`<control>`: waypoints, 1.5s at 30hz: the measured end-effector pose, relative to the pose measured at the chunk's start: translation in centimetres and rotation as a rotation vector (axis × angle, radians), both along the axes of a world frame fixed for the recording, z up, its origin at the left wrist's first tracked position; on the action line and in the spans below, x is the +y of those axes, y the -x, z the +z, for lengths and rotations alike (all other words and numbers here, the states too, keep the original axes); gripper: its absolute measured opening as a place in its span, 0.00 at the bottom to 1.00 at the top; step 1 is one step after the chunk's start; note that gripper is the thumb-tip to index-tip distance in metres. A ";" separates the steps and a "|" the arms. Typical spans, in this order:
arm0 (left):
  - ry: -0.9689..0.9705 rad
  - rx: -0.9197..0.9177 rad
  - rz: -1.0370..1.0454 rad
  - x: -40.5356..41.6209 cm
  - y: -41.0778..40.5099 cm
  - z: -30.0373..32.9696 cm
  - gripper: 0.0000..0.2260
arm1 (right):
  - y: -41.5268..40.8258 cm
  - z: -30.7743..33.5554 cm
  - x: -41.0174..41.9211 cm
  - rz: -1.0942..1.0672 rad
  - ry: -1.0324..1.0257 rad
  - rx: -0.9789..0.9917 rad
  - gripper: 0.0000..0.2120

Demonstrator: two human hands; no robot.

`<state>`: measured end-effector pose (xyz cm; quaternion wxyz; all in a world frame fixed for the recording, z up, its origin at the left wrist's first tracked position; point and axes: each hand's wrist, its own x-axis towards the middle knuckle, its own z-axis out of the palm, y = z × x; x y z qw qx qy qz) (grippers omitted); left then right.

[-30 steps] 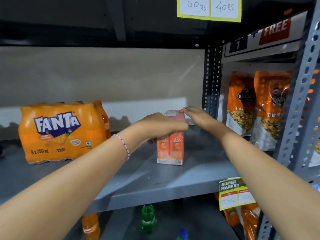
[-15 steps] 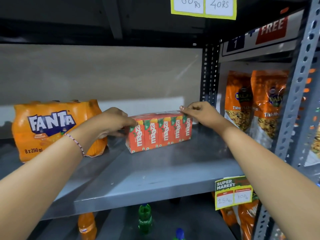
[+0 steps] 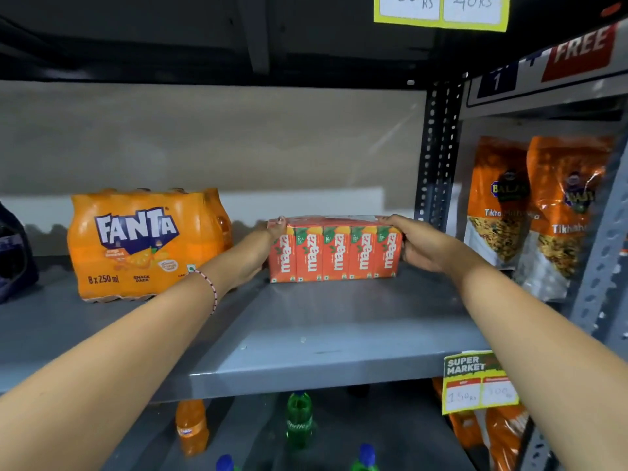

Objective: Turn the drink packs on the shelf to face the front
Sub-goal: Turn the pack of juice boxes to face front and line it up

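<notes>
A shrink-wrapped row of orange-red Maaza juice cartons point(image 3: 334, 253) stands on the grey metal shelf point(image 3: 306, 341), its long printed side turned toward me. My left hand point(image 3: 253, 254) grips the pack's left end, thumb on the top corner. My right hand point(image 3: 419, 243) grips its right end, fingers wrapped over the top edge. To the left stands an orange Fanta 8 x 250 ml bottle pack point(image 3: 142, 243) with its logo facing front, apart from my hands.
A perforated black upright point(image 3: 436, 154) stands just right of the juice pack. Orange snack bags point(image 3: 537, 212) hang in the bay beyond it. A dark object point(image 3: 13, 253) sits at the far left. Loose bottles point(image 3: 299, 419) stand on the lower shelf; a price tag point(image 3: 479, 382) hangs on the shelf edge.
The juice pack has swung from end-on to its long labelled side facing front. My left hand slid to its left end, my right hand to its right end.
</notes>
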<state>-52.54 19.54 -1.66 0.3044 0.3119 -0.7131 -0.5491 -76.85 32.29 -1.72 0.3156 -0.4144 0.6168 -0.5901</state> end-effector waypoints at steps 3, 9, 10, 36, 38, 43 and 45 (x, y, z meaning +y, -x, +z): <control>0.059 -0.040 0.004 0.3 -0.7 0.0 0.18 | -0.5 -0.1 1.3 -0.002 -0.014 0.044 0.19; 0.175 -0.203 -0.066 4.2 -1.8 0.5 0.14 | -1.2 -0.3 5.1 -0.041 -0.034 0.113 0.22; 0.213 -0.218 -0.083 5.1 -2.0 0.5 0.14 | -1.4 -0.3 5.6 -0.063 -0.042 0.119 0.21; 0.372 -0.192 -0.126 9.9 -6.3 -1.3 0.17 | -6.3 -0.9 14.0 -0.212 -0.036 0.163 0.18; 0.365 -0.180 -0.129 9.8 -6.3 -1.4 0.17 | -6.5 -0.9 14.2 -0.214 -0.038 0.171 0.17; 0.349 -0.151 -0.128 10.1 -6.4 -1.5 0.19 | -7.2 -0.8 14.8 -0.234 -0.041 0.175 0.16; 0.334 -0.151 -0.118 10.4 -6.4 -1.5 0.12 | -7.9 -0.8 15.0 -0.243 -0.039 0.167 0.14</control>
